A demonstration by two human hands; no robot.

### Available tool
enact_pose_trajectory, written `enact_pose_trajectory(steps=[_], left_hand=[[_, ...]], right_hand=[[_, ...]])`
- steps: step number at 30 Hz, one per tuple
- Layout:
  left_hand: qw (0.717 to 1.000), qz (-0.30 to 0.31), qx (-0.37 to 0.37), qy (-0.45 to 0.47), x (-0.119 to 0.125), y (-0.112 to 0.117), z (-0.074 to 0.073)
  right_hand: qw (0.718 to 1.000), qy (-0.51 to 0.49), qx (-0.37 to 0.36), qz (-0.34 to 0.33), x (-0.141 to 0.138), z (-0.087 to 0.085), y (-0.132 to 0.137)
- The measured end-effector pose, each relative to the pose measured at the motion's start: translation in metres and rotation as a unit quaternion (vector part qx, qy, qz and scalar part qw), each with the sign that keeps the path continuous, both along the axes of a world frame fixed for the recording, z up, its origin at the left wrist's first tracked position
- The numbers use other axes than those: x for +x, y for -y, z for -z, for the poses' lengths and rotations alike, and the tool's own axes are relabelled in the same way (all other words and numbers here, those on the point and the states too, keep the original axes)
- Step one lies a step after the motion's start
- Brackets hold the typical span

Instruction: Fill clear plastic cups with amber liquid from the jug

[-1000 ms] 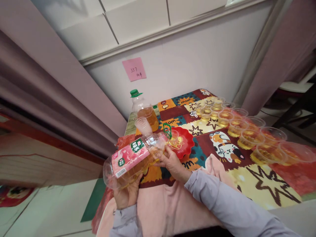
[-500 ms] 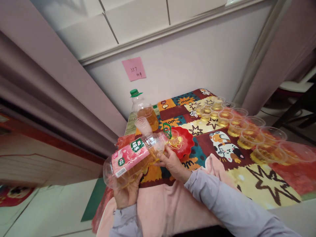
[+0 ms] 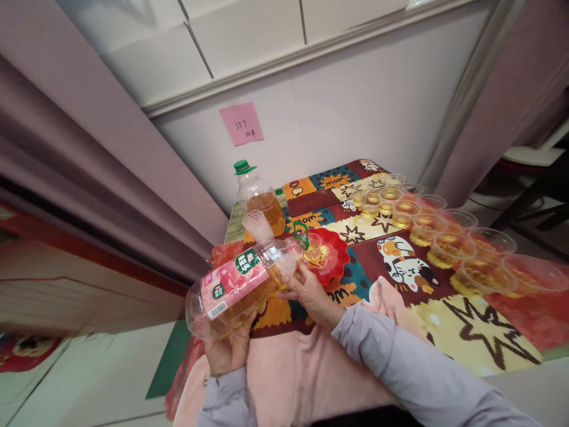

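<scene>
A large clear juice bottle [image 3: 242, 281] with a pink label lies tilted across both hands, its mouth to the right and lower than usual for standing. My left hand [image 3: 229, 350] cups the bottle's base from below. Near the neck, my right hand [image 3: 311, 293] grips the bottle's underside with its fingers. A green ring handle [image 3: 301, 235] sits at the neck. Under the mouth, a clear plastic cup [image 3: 315, 252] with yellowish liquid stands on a red scalloped plate [image 3: 335, 255]. Whether liquid is flowing is too small to tell.
Behind stands a second juice bottle [image 3: 267, 207] with a green cap, beside a stack of clear cups [image 3: 258, 225]. Rows of cups with yellow liquid [image 3: 427, 228] line the table's right side. A pink note [image 3: 241, 124] is on the wall. Patterned tablecloth [image 3: 311, 203] covers the table.
</scene>
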State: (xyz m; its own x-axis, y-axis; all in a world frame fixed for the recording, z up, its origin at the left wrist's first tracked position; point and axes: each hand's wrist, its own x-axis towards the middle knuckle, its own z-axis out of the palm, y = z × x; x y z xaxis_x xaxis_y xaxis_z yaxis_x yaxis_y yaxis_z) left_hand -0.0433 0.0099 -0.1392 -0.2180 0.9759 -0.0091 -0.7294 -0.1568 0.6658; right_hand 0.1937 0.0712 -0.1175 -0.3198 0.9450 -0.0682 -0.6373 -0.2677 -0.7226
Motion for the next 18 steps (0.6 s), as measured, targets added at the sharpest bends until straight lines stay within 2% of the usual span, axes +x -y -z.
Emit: enact_pose_trajectory(steps=[4,12,18], left_hand=[[1.000,0.012,0.013,-0.017,0.0025,0.0001,-0.0033],[1.000,0.004,0.013,0.009,0.0004,-0.0010,0.0011],[1.000,-0.002,0.012,0.011,0.0036,-0.0005,-0.0018]], right_hand=[[1.000,0.002,0.002,0.000,0.0010,-0.0006,0.0006],[1.000,-0.003,0.007,0.000,0.0000,0.0021,-0.0008],[1.000,0.003,0.008,-0.002,0.0002,0.0011,-0.0003]])
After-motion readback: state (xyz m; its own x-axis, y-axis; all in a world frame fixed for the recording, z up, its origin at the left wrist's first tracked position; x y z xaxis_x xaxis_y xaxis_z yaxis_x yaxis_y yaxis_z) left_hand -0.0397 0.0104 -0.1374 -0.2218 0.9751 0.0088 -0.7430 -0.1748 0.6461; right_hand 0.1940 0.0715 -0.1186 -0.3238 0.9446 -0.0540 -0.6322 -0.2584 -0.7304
